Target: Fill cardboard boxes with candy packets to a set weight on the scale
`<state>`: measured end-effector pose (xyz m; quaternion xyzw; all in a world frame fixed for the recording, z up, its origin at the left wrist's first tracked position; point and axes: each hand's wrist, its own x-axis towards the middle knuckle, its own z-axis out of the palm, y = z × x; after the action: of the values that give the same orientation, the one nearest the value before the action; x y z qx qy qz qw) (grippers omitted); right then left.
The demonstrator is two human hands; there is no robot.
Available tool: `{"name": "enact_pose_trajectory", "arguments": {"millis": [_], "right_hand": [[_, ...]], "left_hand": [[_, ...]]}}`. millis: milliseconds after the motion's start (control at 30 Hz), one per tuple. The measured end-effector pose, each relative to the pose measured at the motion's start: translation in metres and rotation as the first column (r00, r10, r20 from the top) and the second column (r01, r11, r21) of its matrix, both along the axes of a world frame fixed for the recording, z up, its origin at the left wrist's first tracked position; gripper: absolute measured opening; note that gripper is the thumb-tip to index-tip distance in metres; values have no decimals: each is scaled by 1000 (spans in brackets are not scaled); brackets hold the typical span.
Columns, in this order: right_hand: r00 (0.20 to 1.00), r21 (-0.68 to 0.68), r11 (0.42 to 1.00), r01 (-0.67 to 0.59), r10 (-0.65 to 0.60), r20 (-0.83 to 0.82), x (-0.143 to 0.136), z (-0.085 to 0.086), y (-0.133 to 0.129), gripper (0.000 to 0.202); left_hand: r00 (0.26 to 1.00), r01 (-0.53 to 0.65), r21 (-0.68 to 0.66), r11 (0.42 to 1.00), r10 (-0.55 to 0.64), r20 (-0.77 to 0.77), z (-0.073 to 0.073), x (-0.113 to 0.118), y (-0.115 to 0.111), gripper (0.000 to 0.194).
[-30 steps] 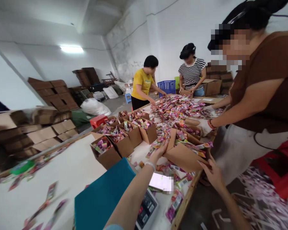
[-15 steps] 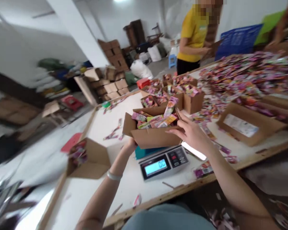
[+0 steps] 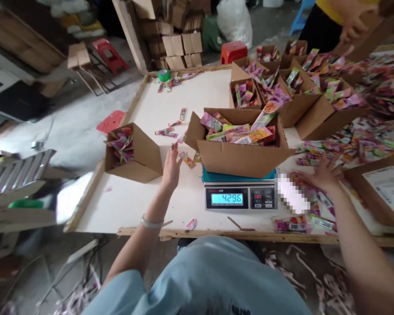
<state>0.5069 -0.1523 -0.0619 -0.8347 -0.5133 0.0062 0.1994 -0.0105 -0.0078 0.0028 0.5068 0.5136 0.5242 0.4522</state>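
Observation:
An open cardboard box [image 3: 246, 158] full of colourful snack packets [image 3: 238, 133] rests on the digital scale [image 3: 239, 197], whose display reads 429.6. My left hand [image 3: 172, 168] is open and holds nothing, over the white table between that box and a smaller box [image 3: 144, 155] of packets. To the right of the scale, my right hand [image 3: 325, 175] is spread with its fingers apart, over loose packets [image 3: 310, 161] beside the table's pile.
Several filled boxes [image 3: 295, 94] stand behind the scale, near a large packet pile [image 3: 381, 109]. A labelled box [image 3: 381, 188] sits at the right. Green tape [image 3: 164, 75] lies at the back left. A person in yellow [image 3: 335, 17] stands across the table.
The box now sits on the scale, and the display went from 0.0 to 429.6. Both hands let go and moved apart, left and right. The view has tilted down.

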Motion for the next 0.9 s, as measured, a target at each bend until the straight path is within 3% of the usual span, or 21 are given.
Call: {"name": "enact_pose_trajectory", "arguments": {"millis": [67,167,333,533,633,733,800,900], "right_hand": [[988,-179,977,120,-134,-72,19,-39,18,137],[971,-167,972,163,-188,-149,23,-67,52,122],[965,-37,976,214,-217,-149,21,-72,83,76],[980,-30,993,117,-121,-155,23,-69,60,58],[978,-18,994,107,-108,-181,18,-56,42,51],[966,74,981,178,-160,-202,18,-28,32,36],[952,201,944,262,-219,-212,21,2,32,26],[928,462,811,359,-260,-265,13,66,46,27]], "left_hand": [[995,-100,-79,992,102,18,0,-16,-15,56],[973,-231,-120,966,230,-20,2,-31,-39,57],[953,-294,-55,954,288,-92,10,-38,-68,59],[970,-217,24,976,218,-104,14,-20,-78,68],[986,-132,55,990,136,-92,19,-10,-77,69],[992,-47,144,989,63,-111,25,-10,-72,68],[990,-17,203,979,45,-132,29,-14,-66,66],[989,4,264,965,36,-145,31,-16,-53,60]]}}
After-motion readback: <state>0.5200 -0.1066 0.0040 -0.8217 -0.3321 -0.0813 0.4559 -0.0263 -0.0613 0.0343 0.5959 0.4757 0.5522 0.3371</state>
